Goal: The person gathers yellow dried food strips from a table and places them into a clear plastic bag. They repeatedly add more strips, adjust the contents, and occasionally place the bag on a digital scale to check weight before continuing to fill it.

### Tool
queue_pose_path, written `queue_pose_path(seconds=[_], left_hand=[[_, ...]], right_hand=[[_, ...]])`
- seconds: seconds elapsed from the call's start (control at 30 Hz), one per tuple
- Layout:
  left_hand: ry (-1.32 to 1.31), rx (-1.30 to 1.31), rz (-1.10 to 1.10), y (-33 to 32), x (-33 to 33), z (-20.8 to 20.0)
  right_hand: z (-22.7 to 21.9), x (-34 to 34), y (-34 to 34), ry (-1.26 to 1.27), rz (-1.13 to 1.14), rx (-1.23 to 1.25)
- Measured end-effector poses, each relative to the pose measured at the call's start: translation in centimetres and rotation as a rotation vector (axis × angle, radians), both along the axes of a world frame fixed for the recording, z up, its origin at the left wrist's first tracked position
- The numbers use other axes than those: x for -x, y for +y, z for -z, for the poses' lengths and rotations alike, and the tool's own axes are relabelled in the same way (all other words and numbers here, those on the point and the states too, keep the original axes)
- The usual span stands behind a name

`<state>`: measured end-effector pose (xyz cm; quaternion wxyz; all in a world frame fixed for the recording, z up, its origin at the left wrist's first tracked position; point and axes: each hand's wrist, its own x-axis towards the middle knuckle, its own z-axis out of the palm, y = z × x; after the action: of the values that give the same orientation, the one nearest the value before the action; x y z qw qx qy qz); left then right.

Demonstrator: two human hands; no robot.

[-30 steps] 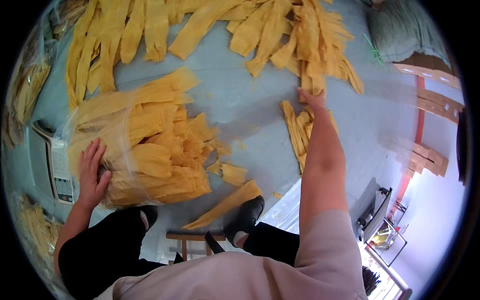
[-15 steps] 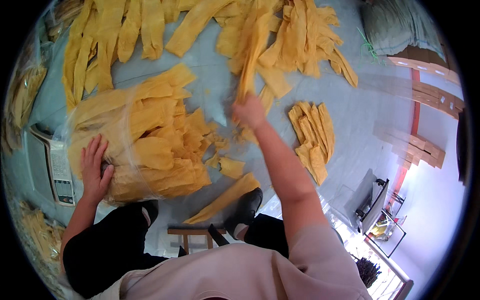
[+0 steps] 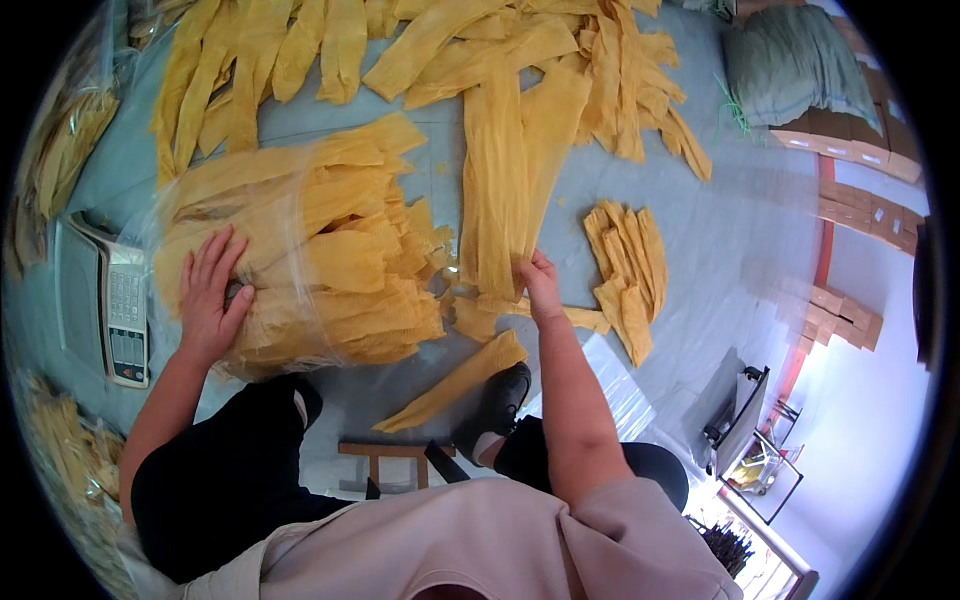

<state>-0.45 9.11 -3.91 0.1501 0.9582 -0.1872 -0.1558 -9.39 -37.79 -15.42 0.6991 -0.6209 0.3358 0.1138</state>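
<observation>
The left hand [image 3: 212,300] lay flat and unclenched, fingers a little spread, on the bundle [image 3: 350,260], a thick stack of yellow strips on the floor [image 3: 700,250], its left part inside a clear wrap [image 3: 262,185]. The right hand [image 3: 541,285] grasped the near end of a long yellow strip [image 3: 492,180] between thumb and fingers, just right of the bundle; the strip ran up from there to the row [image 3: 345,50] spread across the far part of the floor. Between the right hand and the floor's right edge was a small pile [image 3: 628,280]. A loose piece [image 3: 460,375] lay beside the shoe [image 3: 500,405], near the stool [image 3: 385,450]. The scale [image 3: 126,320] stood left of the bundle. At the floor's right edge were boxes [image 3: 868,215], with a sack [image 3: 800,65] toward its far right corner.
</observation>
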Motion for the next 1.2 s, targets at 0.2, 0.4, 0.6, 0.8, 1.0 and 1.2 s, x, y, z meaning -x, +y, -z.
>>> queue_pose_path(seconds=[0.2,0.4,0.6,0.8,1.0,1.2], left_hand=[[-0.075,0.062,0.006,0.4,0.2,1.1],[-0.075,0.071,0.016,0.1,0.0,1.5],[-0.062,0.062,0.013,-0.2,0.1,0.9],[-0.078,0.052,0.002,0.2,0.2,0.9],[-0.108,0.049,-0.011,0.2,0.0,0.5],[-0.089,0.094,-0.045,-4.6,-1.1,-3.5]], right_hand=[[2.7,-3.9,0.3,0.142,-0.144,0.669],[2.8,-6.4,6.5,0.231,-0.195,0.846],[-0.8,-7.1,7.8,-0.525,0.055,0.656],[-1.6,-6.2,0.9,-0.116,0.191,0.020],[2.5,-3.5,1.3,0.504,-0.096,0.277],[-6.4,-1.2,3.3,0.074,0.307,-0.205]])
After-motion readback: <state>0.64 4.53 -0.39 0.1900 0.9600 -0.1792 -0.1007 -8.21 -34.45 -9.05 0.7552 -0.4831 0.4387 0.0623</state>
